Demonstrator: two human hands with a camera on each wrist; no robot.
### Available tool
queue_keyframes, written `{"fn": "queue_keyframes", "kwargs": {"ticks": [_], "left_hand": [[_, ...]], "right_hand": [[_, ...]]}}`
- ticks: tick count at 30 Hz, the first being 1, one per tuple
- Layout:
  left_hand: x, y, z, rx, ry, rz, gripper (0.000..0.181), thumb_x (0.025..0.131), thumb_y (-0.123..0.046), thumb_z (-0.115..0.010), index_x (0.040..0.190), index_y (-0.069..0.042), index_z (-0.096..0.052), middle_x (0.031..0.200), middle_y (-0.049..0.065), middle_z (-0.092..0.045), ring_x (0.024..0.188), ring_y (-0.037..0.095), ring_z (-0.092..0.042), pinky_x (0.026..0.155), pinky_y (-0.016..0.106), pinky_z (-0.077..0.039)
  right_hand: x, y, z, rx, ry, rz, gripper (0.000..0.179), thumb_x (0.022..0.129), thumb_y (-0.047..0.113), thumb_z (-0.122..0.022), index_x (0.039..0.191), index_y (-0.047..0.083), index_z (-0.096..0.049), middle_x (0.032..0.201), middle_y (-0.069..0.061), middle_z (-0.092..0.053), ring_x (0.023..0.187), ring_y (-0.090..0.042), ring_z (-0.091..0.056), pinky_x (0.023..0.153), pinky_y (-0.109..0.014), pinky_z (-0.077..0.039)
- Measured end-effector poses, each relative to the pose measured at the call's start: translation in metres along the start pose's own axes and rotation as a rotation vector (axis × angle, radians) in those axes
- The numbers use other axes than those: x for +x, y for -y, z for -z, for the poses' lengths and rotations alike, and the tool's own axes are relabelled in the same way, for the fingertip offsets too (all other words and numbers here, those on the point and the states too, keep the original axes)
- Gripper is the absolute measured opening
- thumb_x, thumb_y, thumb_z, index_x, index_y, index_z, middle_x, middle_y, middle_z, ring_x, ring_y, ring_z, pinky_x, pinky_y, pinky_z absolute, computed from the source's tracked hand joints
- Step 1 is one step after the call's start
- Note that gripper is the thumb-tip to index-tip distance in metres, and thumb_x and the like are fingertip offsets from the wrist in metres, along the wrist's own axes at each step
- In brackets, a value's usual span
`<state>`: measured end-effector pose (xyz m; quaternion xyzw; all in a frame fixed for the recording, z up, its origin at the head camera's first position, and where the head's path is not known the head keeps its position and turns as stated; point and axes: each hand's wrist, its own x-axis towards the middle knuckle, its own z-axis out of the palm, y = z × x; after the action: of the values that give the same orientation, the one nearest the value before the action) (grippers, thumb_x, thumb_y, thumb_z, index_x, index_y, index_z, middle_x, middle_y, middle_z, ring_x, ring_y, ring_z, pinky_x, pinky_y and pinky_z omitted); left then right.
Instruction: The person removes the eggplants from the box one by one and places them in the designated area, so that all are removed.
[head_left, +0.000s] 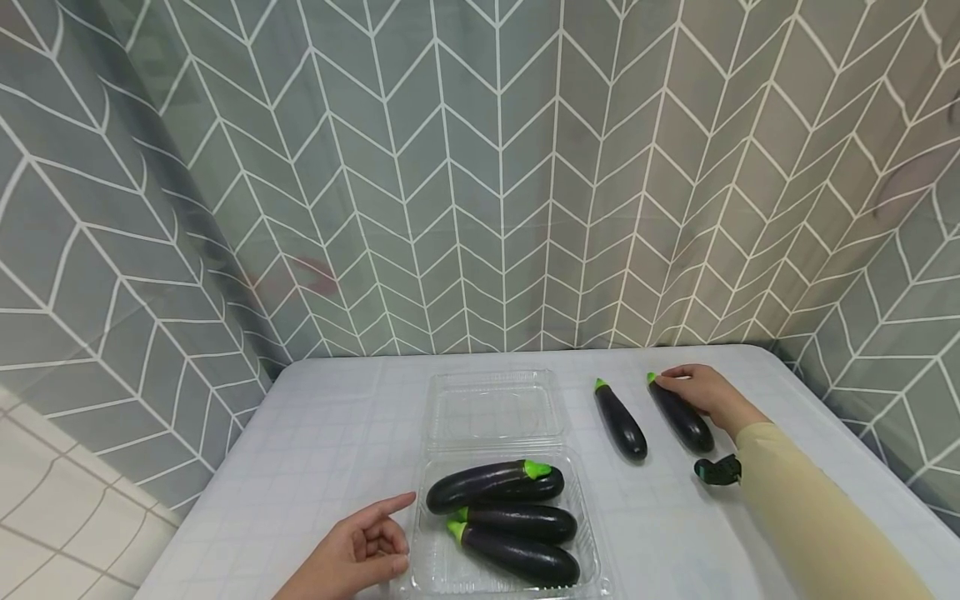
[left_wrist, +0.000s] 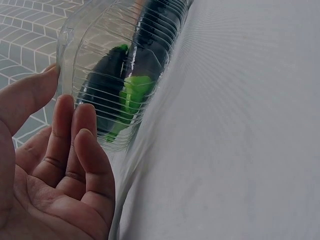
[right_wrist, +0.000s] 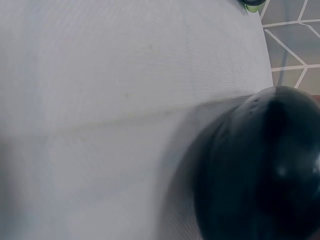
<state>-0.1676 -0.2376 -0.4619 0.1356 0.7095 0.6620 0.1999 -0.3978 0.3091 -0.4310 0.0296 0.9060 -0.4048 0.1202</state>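
Note:
My right hand (head_left: 703, 392) grips a dark purple eggplant (head_left: 684, 421) near its green stem end, at the right of the table. In the right wrist view that eggplant (right_wrist: 265, 170) fills the lower right corner, and the fingers are hidden. Just left of it lies a second eggplant (head_left: 621, 423), untouched. A clear plastic clamshell box (head_left: 592, 542) stands at the near middle with its lid laid back; several eggplants (head_left: 521, 554) lie inside, one on top of another. At the box's left side is my left hand (head_left: 360, 546), fingers loosely bent, with fingertips (left_wrist: 86, 112) close against its rim.
The box's clear lid (head_left: 495, 408) lies flat behind it on the white-covered table (head_left: 337, 433). A patterned grey curtain (head_left: 480, 183) hangs along the back and both sides. A small dark wrist device (head_left: 717, 470) sticks out from the right sleeve (head_left: 817, 517).

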Motion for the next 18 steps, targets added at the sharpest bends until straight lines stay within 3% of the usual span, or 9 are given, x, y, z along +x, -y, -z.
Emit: {"fn": "queue_keyframes", "kwargs": {"ticks": [9, 15, 18], "left_hand": [[0.0, -0.002, 0.0, -0.009, 0.01, -0.004, 0.076, 0.101, -0.007, -0.07, 0.161, 0.013, -0.027, 0.105, 0.001, -0.068, 0.09, 0.006, -0.065, 0.079, 0.02, -0.056], [-0.001, -0.003, -0.001, -0.005, 0.011, -0.004, 0.076, 0.102, -0.008, -0.069, 0.16, 0.014, -0.027, 0.105, 0.001, -0.068, 0.09, 0.005, -0.065, 0.079, 0.02, -0.056], [-0.001, -0.003, -0.001, 0.004, 0.0, 0.006, 0.076, 0.101, -0.008, -0.07, 0.16, 0.013, -0.027, 0.105, 0.002, -0.067, 0.09, 0.006, -0.065, 0.079, 0.02, -0.056]], "right_hand": [[-0.004, 0.002, 0.002, 0.005, 0.005, -0.015, 0.067, 0.109, 0.039, -0.055, 0.151, -0.013, -0.045, 0.149, -0.037, -0.047, 0.119, -0.035, -0.061, 0.095, -0.044, -0.054], [-0.007, 0.003, 0.007, 0.008, -0.002, -0.01, 0.068, 0.109, 0.04, -0.054, 0.152, -0.013, -0.043, 0.146, -0.036, -0.052, 0.119, -0.035, -0.063, 0.091, -0.039, -0.055], [-0.009, 0.004, 0.011, 0.028, -0.016, -0.013, 0.071, 0.11, 0.043, -0.052, 0.155, -0.011, -0.04, 0.15, -0.037, -0.048, 0.128, -0.043, -0.06, 0.1, -0.047, -0.056]]}}
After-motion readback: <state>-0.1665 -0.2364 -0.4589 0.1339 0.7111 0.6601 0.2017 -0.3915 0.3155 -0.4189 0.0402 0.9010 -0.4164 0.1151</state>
